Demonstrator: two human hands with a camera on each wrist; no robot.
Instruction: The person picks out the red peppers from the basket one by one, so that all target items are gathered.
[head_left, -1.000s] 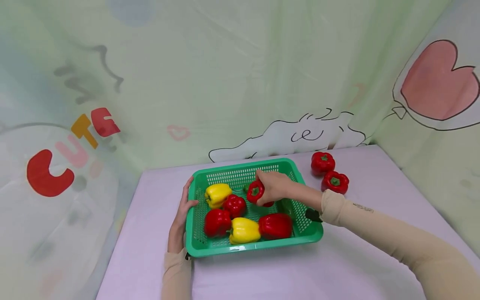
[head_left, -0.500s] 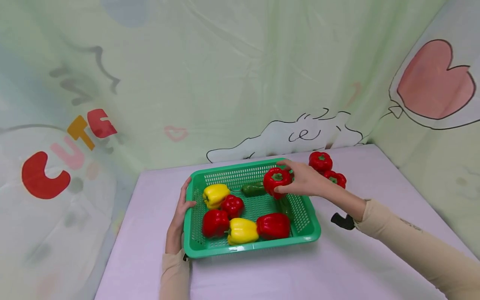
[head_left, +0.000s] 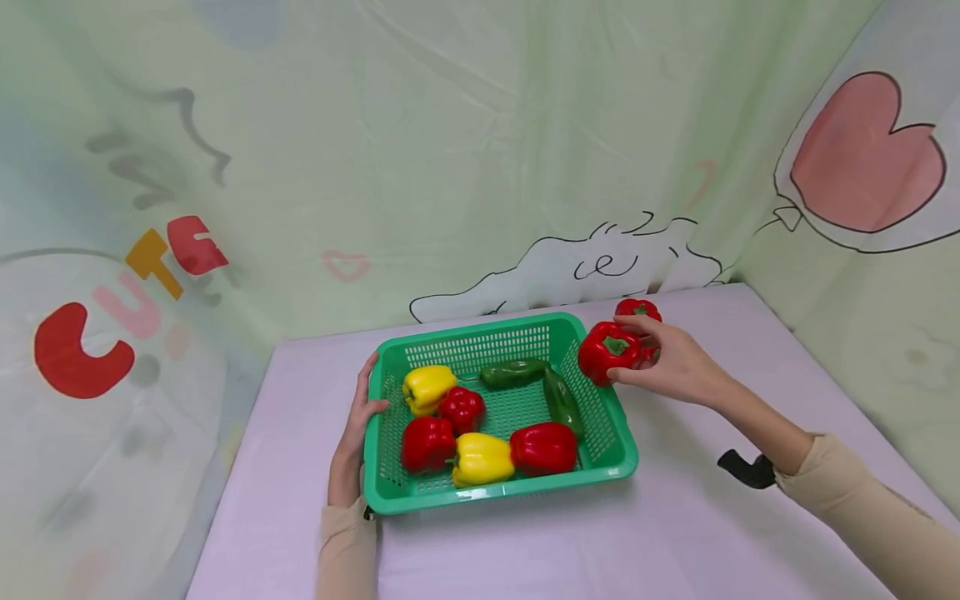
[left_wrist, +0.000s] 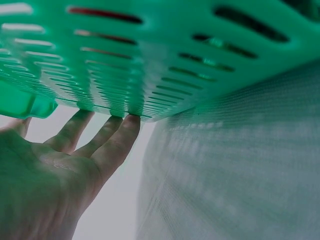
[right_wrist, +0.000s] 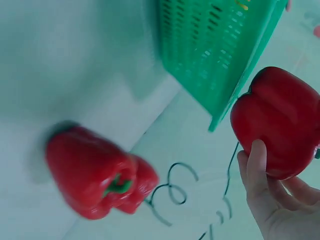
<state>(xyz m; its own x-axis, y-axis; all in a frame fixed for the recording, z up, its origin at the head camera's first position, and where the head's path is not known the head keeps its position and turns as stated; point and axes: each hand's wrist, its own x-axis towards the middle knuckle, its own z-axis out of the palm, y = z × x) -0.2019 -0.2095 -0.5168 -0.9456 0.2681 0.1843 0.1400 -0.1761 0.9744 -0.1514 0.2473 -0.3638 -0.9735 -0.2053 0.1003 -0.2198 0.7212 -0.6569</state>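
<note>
My right hand (head_left: 682, 362) holds a red bell pepper (head_left: 595, 357) over the right rim of a green plastic basket (head_left: 495, 495), thumb and fingertips on its sides. In the right wrist view that pepper (right_wrist: 280, 120) is clear of the table, stem end toward the right. My left hand (head_left: 351, 433) grips the basket's left side, thumb over the rim. The left wrist view shows its fingers (left_wrist: 112, 145) reaching up against the slotted outer wall. Inside lie yellow bell peppers (head_left: 483, 458), several red ones (head_left: 545, 448) and two long green peppers (head_left: 513, 372).
Behind the right hand, a red bell pepper (head_left: 637, 309) stands on the lilac tablecloth (head_left: 697, 492), and another is mostly covered by the hand. A printed curtain (head_left: 465, 167) closes off the table's back and sides.
The right hand has lifted the red bell pepper from inside the basket and carried it right to the rim, uncovering both green peppers. My left hand keeps its grip on the basket.
</note>
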